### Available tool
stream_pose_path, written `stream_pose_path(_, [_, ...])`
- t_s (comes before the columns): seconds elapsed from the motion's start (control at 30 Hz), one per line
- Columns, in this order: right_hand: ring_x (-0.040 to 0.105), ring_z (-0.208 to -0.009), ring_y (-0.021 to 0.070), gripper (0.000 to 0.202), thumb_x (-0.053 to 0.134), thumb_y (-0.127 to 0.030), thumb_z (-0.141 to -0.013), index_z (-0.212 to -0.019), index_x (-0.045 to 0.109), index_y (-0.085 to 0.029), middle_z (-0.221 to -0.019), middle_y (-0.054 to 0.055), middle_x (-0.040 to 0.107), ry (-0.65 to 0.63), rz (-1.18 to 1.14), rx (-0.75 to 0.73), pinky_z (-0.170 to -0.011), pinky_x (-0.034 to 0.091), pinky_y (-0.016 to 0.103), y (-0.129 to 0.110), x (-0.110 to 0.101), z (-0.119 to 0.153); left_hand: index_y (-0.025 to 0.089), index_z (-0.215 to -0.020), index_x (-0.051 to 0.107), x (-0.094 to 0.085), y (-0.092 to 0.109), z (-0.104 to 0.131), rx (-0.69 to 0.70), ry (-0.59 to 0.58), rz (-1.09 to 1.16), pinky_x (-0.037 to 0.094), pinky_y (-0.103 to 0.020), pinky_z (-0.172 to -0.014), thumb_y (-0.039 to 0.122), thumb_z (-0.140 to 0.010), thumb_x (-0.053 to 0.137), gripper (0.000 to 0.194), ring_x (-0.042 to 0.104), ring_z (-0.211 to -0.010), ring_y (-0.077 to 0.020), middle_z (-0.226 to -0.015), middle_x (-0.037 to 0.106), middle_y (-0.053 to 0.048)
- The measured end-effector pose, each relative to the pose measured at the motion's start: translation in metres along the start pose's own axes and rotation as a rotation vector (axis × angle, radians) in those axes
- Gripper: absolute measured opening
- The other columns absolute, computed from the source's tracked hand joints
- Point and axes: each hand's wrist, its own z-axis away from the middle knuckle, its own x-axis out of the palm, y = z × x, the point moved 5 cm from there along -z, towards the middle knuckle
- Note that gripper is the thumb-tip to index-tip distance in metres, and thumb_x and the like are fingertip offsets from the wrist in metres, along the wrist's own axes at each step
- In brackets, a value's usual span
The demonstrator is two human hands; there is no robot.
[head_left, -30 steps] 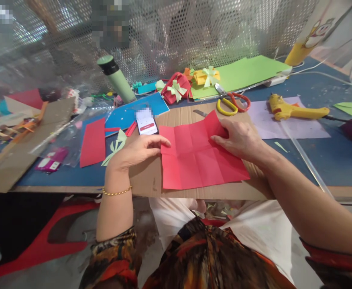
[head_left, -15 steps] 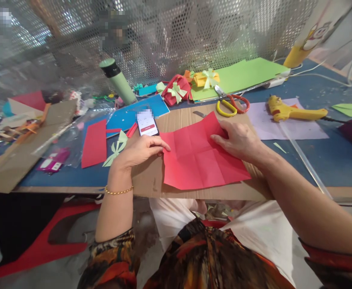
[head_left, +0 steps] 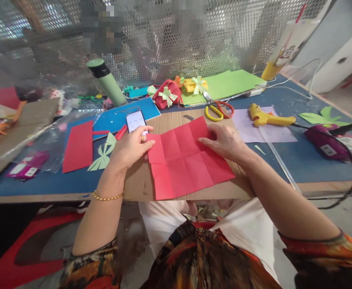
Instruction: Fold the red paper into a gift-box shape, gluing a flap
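Observation:
A sheet of red paper (head_left: 188,160), marked with a grid of fold creases, lies opened out over a piece of cardboard (head_left: 136,180). My left hand (head_left: 132,148) pinches its upper left edge between thumb and fingers. At the upper right edge my right hand (head_left: 225,140) grips the paper, thumb on top and the other fingers partly hidden behind it. Just behind my left hand rests a phone (head_left: 135,119) with a lit screen. Scissors (head_left: 219,109) with one yellow and one orange-red handle lie beyond the sheet, near my right hand.
A yellow glue gun (head_left: 269,117) lies on lilac paper (head_left: 242,128) at right, beside a purple device (head_left: 326,140) with a black cable. Green paper (head_left: 230,86), a green bottle (head_left: 106,82) and a cup (head_left: 284,52) line the back. A red card (head_left: 78,146) lies at left.
The camera view has swung to the right. My left hand now pinches the paper's upper left edge, and the left side of the sheet is spread flatter, showing more creases.

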Motion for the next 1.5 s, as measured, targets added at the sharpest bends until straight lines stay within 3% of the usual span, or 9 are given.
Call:
stream_pose_path(0.17, [0.049, -0.068, 0.0184, 0.027, 0.070, -0.044, -0.079, -0.075, 0.052, -0.024, -0.072, 0.001, 0.057, 0.006, -0.042, 0.068, -0.059, 0.030, 0.031, 0.000, 0.002, 0.000, 0.018, -0.126, 0.066, 0.003, 0.019, 0.002, -0.091, 0.015, 0.044, 0.035, -0.026, -0.054, 0.024, -0.081, 0.064, 0.046, 0.041, -0.055, -0.0123, -0.062, 0.041, 0.009])
stream_pose_path(0.43, [0.048, -0.068, 0.0164, 0.016, 0.064, -0.037, -0.081, -0.080, 0.058, -0.022, -0.075, 0.000, 0.056, -0.079, -0.195, -0.052, -0.066, 0.034, 0.033, -0.014, 0.005, 0.000, 0.017, -0.119, 0.069, 0.002, 0.026, 0.004, -0.052, 0.074, 0.116, 0.031, -0.026, -0.052, 0.023, -0.083, 0.060, 0.038, 0.032, -0.054, -0.0116, -0.060, 0.034, 0.008])
stream_pose_path(0.53, [0.047, -0.068, 0.0164, 0.014, 0.063, -0.034, -0.080, -0.079, 0.058, -0.022, -0.073, -0.001, 0.054, -0.097, -0.195, -0.019, -0.067, 0.035, 0.033, -0.015, 0.006, 0.000, 0.016, -0.125, 0.068, 0.004, 0.028, 0.006, -0.070, 0.060, 0.182, 0.032, -0.026, -0.052, 0.026, -0.087, 0.061, 0.040, 0.035, -0.054, -0.0115, -0.061, 0.037, 0.008])
stream_pose_path(0.67, [0.047, -0.068, 0.0167, 0.017, 0.065, -0.034, -0.077, -0.076, 0.052, -0.024, -0.071, -0.002, 0.053, -0.071, -0.175, -0.025, -0.066, 0.033, 0.033, -0.016, 0.007, 0.000, 0.014, -0.144, 0.059, 0.006, 0.037, 0.010, -0.063, 0.018, 0.194, 0.039, -0.025, -0.056, 0.034, -0.096, 0.061, 0.052, 0.046, -0.058, -0.0129, -0.066, 0.052, 0.005])
stream_pose_path(0.8, [0.046, -0.067, 0.0161, 0.021, 0.065, -0.033, -0.075, -0.073, 0.046, -0.025, -0.070, -0.002, 0.052, -0.058, -0.165, -0.023, -0.065, 0.032, 0.032, -0.017, 0.009, 0.000, 0.015, -0.145, 0.059, 0.011, 0.038, 0.009, 0.009, 0.005, 0.149, 0.045, -0.026, -0.060, 0.038, -0.105, 0.049, 0.047, 0.056, -0.065, -0.0154, -0.074, 0.062, 0.000])
stream_pose_path(1.03, [0.045, -0.065, 0.0153, 0.022, 0.065, -0.035, -0.075, -0.072, 0.046, -0.024, -0.070, -0.002, 0.053, -0.076, -0.159, 0.004, -0.063, 0.031, 0.032, -0.017, 0.008, 0.001, 0.010, -0.142, 0.065, 0.033, 0.022, -0.002, 0.071, -0.096, 0.157, 0.047, -0.028, -0.069, 0.032, -0.088, 0.069, 0.058, 0.053, -0.069, -0.0139, -0.080, 0.062, 0.001])
stream_pose_path(1.4, [0.045, -0.064, 0.0152, 0.027, 0.067, -0.042, -0.077, -0.073, 0.047, -0.024, -0.068, -0.002, 0.053, -0.044, -0.174, -0.064, -0.061, 0.031, 0.031, -0.008, 0.012, -0.001, 0.013, -0.150, 0.062, 0.034, 0.024, 0.003, 0.085, -0.194, 0.065, 0.043, -0.030, -0.069, 0.025, -0.091, 0.066, 0.061, 0.053, -0.072, -0.0140, -0.080, 0.063, 0.000])
stream_pose_path(1.5, [0.051, -0.064, 0.0176, 0.029, 0.069, -0.045, -0.078, -0.094, 0.061, -0.022, -0.070, -0.002, 0.058, -0.006, -0.183, -0.076, -0.061, 0.036, 0.031, -0.002, 0.015, 0.000, 0.013, -0.149, 0.063, 0.032, 0.024, 0.005, 0.097, -0.209, 0.094, 0.045, -0.030, -0.072, 0.025, -0.091, 0.066, 0.059, 0.054, -0.075, -0.0142, -0.085, 0.064, -0.001])
